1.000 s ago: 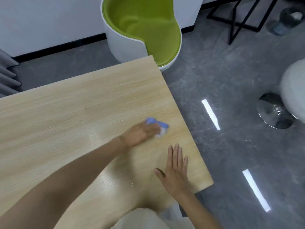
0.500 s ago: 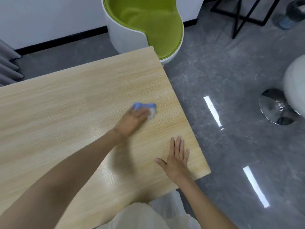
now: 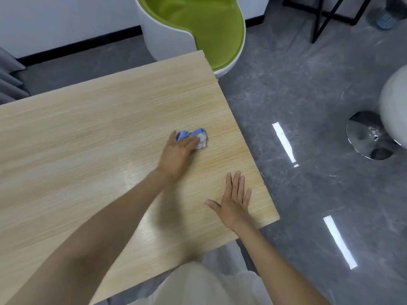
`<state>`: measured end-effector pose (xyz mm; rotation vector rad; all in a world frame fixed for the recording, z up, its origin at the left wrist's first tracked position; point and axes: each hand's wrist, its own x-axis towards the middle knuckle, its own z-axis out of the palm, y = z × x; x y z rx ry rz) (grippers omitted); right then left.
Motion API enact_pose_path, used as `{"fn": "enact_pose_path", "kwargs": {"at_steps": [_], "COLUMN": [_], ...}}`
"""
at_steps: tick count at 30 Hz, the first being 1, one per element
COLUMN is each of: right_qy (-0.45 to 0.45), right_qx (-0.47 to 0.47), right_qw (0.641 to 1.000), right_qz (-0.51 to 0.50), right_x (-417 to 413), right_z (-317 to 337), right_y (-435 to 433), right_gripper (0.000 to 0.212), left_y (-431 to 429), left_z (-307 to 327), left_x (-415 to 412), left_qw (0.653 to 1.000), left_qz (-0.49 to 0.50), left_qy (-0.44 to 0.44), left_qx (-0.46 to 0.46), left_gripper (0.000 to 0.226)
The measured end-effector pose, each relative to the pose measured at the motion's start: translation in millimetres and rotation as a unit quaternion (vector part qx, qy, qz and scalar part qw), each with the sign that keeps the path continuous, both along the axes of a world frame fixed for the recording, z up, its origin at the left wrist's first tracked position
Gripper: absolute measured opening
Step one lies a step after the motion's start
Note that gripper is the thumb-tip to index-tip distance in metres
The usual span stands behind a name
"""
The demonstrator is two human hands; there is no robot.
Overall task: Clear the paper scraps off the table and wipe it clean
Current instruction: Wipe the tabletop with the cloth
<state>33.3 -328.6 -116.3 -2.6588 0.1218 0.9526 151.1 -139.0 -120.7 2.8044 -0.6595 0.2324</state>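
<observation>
A light wooden table [image 3: 88, 133] fills the left and middle of the view. My left hand [image 3: 176, 156] reaches across it and holds a crumpled blue and white cloth [image 3: 193, 137] down against the tabletop, fingers over the bunched fabric. My right hand [image 3: 233, 201] lies flat near the table's right front corner, fingers straight and holding nothing. Tiny pale specks [image 3: 115, 196] lie on the wood left of my left forearm. A faint shiny streak [image 3: 134, 172] shows on the surface beside that arm.
A white tub chair with a green seat [image 3: 198, 25] stands at the table's far right corner. A chrome stool base [image 3: 370, 135] and black metal frame legs [image 3: 319, 16] stand on the grey floor to the right. The table's right edge is close to both hands.
My left hand has slid the cloth away from me, farther up the tabletop and slightly left. My right hand has stayed flat in the same spot.
</observation>
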Motion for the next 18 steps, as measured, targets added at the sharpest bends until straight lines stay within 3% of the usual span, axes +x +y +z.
{"fn": "enact_pose_path", "kwargs": {"at_steps": [2,7,9,12,14,16,18], "right_qy": [-0.02,-0.13,-0.137,-0.147,-0.144,-0.137,-0.135], "right_qx": [0.015,-0.004,-0.023,-0.046,-0.046,-0.041,-0.041], "right_qw": [1.0,0.991,0.989,0.987,0.988,0.989,0.989], "right_qz": [-0.006,-0.045,-0.047,-0.046,-0.042,-0.035,-0.038], "right_x": [-2,-35,-54,-74,-80,-84,-85], "right_z": [-2,-6,-8,-11,-12,-11,-9], "right_y": [1,-7,-19,-36,-43,-49,-53], "right_gripper": [0.101,0.092,0.089,0.086,0.085,0.086,0.087], "left_y": [-36,-44,-19,-3,-30,-64,-82], "left_z": [-2,-15,-11,-3,5,-4,-10], "left_x": [-32,-76,-50,-26,-45,-85,-128], "left_qw": [1.0,0.97,0.974,0.999,0.99,0.98,0.969], "left_qz": [0.004,-0.24,-0.221,-0.015,0.074,0.043,-0.109], "left_qy": [0.015,0.009,-0.013,0.028,0.087,0.134,0.187], "left_qx": [-0.004,0.045,0.049,-0.032,-0.079,-0.142,-0.119], "left_gripper": [0.052,0.044,0.044,0.047,0.041,0.041,0.05]}}
